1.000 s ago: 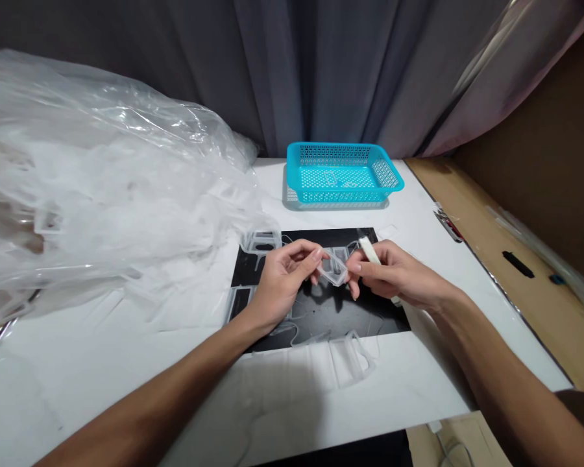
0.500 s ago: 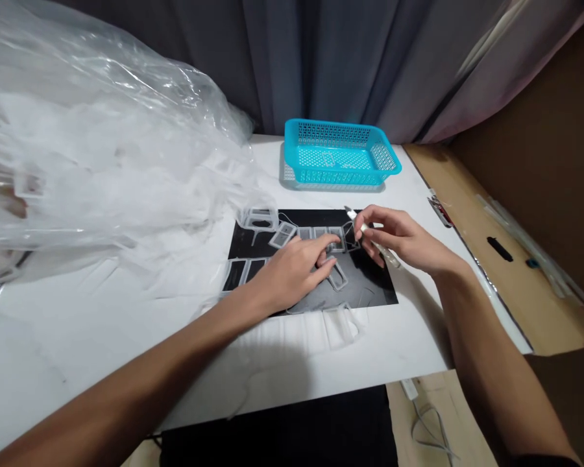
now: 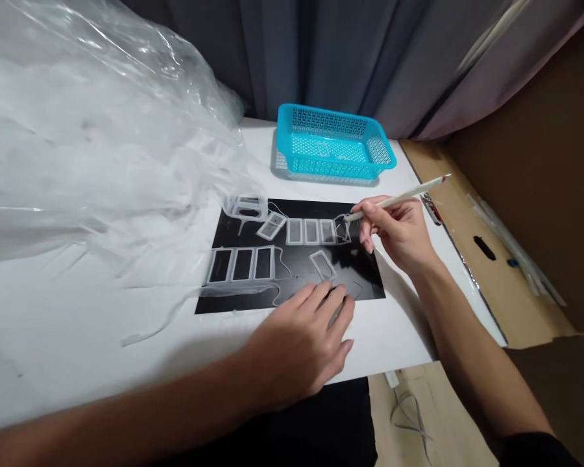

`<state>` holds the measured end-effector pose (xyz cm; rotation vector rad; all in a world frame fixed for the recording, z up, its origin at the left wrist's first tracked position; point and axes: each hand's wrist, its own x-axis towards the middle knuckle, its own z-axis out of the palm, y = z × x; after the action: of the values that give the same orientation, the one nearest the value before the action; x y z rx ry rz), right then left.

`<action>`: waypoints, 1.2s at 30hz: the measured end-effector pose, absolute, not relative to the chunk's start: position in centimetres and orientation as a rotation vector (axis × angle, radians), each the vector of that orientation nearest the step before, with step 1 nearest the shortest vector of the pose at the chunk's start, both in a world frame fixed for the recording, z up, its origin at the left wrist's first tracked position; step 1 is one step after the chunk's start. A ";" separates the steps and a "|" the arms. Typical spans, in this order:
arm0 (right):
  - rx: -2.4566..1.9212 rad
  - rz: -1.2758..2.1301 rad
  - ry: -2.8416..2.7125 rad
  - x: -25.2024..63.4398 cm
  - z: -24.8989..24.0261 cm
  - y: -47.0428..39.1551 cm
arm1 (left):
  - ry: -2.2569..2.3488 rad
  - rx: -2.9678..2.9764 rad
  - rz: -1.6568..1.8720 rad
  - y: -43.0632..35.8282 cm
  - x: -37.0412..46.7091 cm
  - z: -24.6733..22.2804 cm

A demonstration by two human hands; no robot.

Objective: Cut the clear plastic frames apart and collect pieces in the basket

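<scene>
My right hand (image 3: 394,230) grips a slim white craft knife (image 3: 403,196) like a pen. The knife's tip is at the right end of a row of pale translucent rectangular frames (image 3: 311,231) on a black sheet (image 3: 299,263). My left hand (image 3: 311,337) reaches over the sheet's front edge, fingers spread and palm down; what lies under it is hidden. Just beyond its fingertips lies a single loose frame (image 3: 322,266). More joined frames (image 3: 243,264) and a small two-window piece (image 3: 271,226) lie on the sheet's left half.
A big clear plastic bag (image 3: 102,130) full of whitish pieces covers the table's left side. Behind the sheet stands a blue perforated basket (image 3: 335,170). On the right, a brown board (image 3: 462,214) carries a black object (image 3: 484,248) and clear strips (image 3: 520,253).
My left hand has moved off the frame row toward the table's front edge. My right hand has turned the knife, so its handle now points up to the right.
</scene>
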<state>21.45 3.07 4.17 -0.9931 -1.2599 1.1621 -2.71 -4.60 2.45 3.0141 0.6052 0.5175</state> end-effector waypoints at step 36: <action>-0.868 1.083 -1.759 22.3 0.7 -0.6 | 0.659 3.032 0.627 -6.2 -3.9 0.8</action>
<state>22.33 -0.56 0.74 -0.8683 -1.7593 1.0834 -3.86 -6.16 0.77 3.0315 0.6590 0.6266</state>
